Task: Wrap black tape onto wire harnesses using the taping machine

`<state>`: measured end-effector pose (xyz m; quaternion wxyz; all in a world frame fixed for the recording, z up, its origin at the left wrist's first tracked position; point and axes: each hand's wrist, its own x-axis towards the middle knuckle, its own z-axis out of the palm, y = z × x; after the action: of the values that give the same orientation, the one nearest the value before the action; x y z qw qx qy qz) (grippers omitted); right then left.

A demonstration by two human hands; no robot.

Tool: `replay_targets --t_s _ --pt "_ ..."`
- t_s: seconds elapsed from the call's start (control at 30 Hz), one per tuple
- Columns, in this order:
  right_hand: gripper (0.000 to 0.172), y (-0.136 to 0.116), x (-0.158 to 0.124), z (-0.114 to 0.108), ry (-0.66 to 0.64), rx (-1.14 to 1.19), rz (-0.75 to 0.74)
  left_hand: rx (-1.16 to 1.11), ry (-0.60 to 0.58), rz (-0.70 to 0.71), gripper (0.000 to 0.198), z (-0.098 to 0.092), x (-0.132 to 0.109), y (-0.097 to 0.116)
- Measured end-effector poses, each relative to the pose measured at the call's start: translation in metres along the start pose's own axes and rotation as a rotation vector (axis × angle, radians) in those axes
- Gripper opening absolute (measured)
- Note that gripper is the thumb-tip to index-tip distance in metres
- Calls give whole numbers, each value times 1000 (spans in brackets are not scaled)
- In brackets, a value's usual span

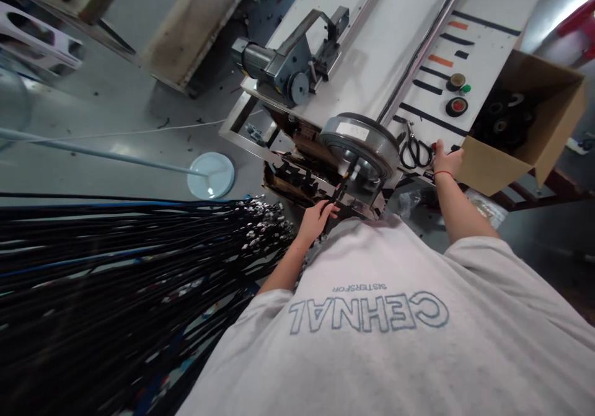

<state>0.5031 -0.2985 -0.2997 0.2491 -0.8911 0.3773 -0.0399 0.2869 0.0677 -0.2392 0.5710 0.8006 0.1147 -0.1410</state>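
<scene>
My left hand [317, 219] is closed around a black wire bundle [343, 188], just in front of my shirt. The bundle leads up toward the hollow centre of a round metal drum [360, 140] at the table's end; white pieces show along it. My right hand [449, 160], with a red band at the wrist, is at the table edge beside the cardboard box. Its fingers are bent, with a small red spot by them, and what they hold is too small to make out. Black-handled scissors [415, 151] lie just left of that hand.
Tape rolls [456, 106] and black strips [434, 118] lie on the white table [367, 62]. A motor unit [276, 62] sits at its left edge. An open cardboard box [493, 162] stands right. Many black cables [116, 279] hang left, near a round white stand base [211, 175].
</scene>
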Motion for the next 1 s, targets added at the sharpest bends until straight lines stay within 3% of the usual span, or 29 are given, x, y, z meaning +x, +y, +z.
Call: replay_targets --t_s 0.23,0.43,0.5,0.67,0.77,0.87,1.0 --pt "67 0 -1 -2 -5 25 -3 16 9 28 29 11 27 24" --pt "68 -1 -3 -3 -18 12 3 -76 42 -4 24 19 47 24" --pt "68 -1 -2 -3 -27 9 5 -220 4 -95 27 23 52 24" --pt "65 1 2 1 5 33 -17 -844 -139 -575 45 33 60 35" --pt "64 0 -2 -1 -10 23 -13 -1073 -153 -707 40 29 61 41" --pt "65 -5 -7 -10 -48 -11 -12 -1049 -176 -690 41 24 62 39" --pt "72 -31 -10 -28 27 -94 -146 -770 -219 -512 49 24 65 26"
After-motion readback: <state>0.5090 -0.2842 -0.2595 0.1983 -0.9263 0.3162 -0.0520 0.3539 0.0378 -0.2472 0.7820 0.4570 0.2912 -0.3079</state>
